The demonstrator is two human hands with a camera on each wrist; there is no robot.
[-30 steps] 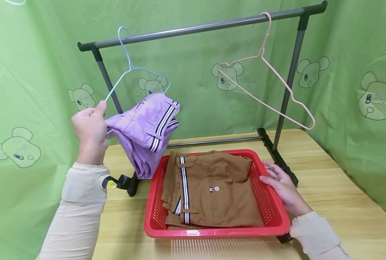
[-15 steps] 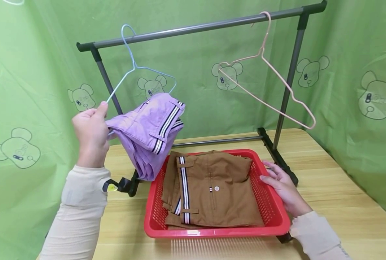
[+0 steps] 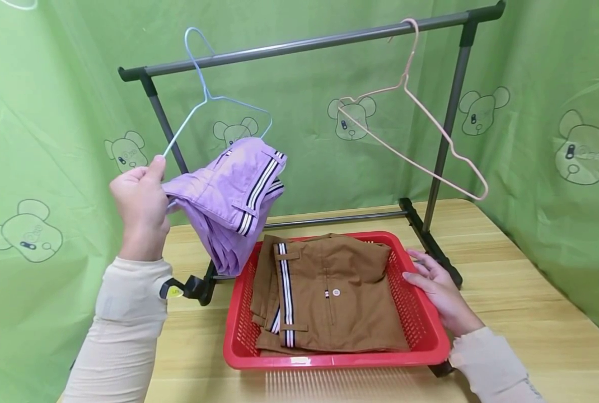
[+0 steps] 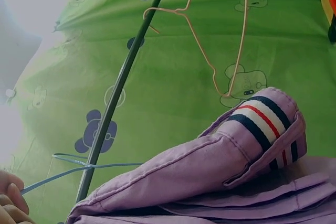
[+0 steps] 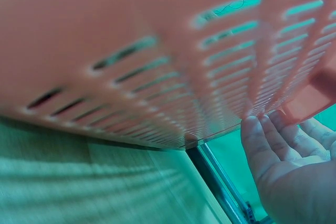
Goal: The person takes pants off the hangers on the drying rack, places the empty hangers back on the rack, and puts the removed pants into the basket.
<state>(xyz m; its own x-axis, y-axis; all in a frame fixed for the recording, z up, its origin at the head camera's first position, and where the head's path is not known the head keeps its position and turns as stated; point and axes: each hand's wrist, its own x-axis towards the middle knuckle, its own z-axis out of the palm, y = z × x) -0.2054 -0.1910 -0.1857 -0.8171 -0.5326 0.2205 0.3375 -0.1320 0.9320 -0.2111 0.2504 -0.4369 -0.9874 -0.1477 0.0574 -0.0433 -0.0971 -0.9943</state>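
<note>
My left hand (image 3: pixel 140 204) grips the left corner of a light blue wire hanger (image 3: pixel 185 124). Folded purple trousers (image 3: pixel 226 184) with a striped waistband drape over the hanger's lower bar. The hanger's hook straddles the grey rail (image 3: pixel 299 45), its curve standing above the bar with a gap. At the right side of a red plastic basket (image 3: pixel 330 359), my right hand (image 3: pixel 443 294) holds the rim, thumb on top. In the right wrist view, its fingers (image 5: pixel 262 145) lie nearly straight against the slotted outer wall. Brown folded trousers (image 3: pixel 352 305) lie in the basket.
A pink hanger (image 3: pixel 443 131) hangs on the rail's right part. The rack's right post (image 3: pixel 448 129) and black foot (image 3: pixel 438 252) stand beside the basket on the wooden table (image 3: pixel 511 313). Green curtain (image 3: pixel 299 140) surrounds the back and sides.
My left hand has lifted the blue hanger and purple trousers slightly, so the hook's curve sits higher above the rail. The hanger also shifted a little right. My right hand and the basket have not moved.
</note>
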